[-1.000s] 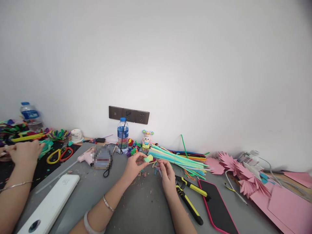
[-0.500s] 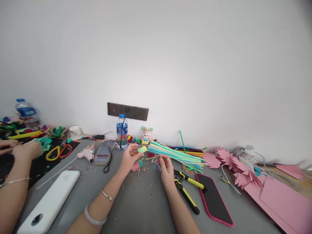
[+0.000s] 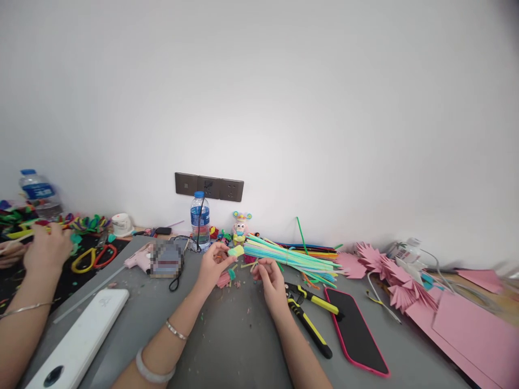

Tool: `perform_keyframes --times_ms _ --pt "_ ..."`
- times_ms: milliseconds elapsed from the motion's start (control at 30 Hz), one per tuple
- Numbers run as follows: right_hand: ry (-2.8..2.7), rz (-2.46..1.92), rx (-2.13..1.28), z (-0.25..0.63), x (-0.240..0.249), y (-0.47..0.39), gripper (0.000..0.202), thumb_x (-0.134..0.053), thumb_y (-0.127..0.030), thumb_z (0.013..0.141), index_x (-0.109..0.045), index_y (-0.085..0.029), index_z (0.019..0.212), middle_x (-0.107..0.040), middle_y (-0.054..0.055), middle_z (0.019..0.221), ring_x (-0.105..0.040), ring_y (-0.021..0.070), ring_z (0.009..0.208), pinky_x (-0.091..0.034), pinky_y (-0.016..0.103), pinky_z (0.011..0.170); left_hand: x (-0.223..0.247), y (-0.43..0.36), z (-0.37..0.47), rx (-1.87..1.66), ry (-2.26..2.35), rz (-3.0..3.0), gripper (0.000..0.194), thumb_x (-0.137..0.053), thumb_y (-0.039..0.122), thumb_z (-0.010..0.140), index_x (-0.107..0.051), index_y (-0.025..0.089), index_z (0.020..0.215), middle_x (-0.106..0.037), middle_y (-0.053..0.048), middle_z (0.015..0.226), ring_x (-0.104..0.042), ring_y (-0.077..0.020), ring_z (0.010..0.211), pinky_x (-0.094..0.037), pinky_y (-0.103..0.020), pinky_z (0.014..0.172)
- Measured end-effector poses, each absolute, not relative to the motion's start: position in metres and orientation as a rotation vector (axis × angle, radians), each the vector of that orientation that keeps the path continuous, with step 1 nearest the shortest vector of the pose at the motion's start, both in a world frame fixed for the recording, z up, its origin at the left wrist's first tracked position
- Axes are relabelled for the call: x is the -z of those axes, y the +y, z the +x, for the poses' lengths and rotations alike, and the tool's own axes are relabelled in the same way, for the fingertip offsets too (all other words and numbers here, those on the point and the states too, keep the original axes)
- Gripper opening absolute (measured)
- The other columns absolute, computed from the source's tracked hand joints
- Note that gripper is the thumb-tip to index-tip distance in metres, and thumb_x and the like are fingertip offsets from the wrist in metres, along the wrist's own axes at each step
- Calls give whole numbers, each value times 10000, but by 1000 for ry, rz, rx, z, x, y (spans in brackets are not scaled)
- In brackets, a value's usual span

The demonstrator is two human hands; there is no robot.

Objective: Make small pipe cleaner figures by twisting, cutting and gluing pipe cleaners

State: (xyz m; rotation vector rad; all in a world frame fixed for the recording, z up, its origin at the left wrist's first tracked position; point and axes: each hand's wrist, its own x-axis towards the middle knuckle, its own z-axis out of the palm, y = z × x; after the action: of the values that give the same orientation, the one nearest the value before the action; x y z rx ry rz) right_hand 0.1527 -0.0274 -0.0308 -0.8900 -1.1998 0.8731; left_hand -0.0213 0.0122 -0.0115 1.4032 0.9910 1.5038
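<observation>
My left hand [image 3: 213, 266] pinches a small yellow-and-green fuzzy piece [image 3: 235, 252] between thumb and fingertips, above the grey table. To its right, my right hand [image 3: 271, 280] has its thumb and fingers pressed together; whatever may be in them is too small to tell. Just below the left fingertips lies a bundle of pink cut pieces [image 3: 224, 279]. A bundle of pale green, yellow and blue pipe cleaners [image 3: 292, 254] lies behind the right hand. Yellow-and-black pliers [image 3: 310, 319] rest beside the right wrist, partly over a phone [image 3: 357, 329] with a pink case.
At the back stand a water bottle [image 3: 200, 221] and a small figure [image 3: 240, 227]. A pink glue gun [image 3: 140, 259] and a long white device [image 3: 81, 340] lie on the left. Pink folded paper [image 3: 383, 265] is at right. A co-worker's hand [image 3: 46, 248] works near scissors [image 3: 95, 257].
My right hand has moved slightly left, toward the left hand, which still holds the yellow-green piece. The co-worker's hand has risen. The view has shifted slightly.
</observation>
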Motion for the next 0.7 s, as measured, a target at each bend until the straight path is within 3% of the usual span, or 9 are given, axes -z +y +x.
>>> perform_keyframes --times_ms 267,700 --pt "-1189 -916 -910 152 30 -28 285 -585 -500 830 -515 -230 888 -543 -43 584 -503 140 511 -413 256 484 15 15 -24 -1552 1031 1408 333 -768 359 640 -524 184 783 -564 40 695 -492 -93 565 -404 -205 567" --pt "-1281 -967 -882 152 32 -27 281 -611 -486 823 -533 -222 881 -514 -39 599 -485 141 512 -391 247 485 13 18 -25 -1555 1041 1393 360 -775 396 635 -508 185 754 -543 52 683 -442 -76 523 -370 -189 524"
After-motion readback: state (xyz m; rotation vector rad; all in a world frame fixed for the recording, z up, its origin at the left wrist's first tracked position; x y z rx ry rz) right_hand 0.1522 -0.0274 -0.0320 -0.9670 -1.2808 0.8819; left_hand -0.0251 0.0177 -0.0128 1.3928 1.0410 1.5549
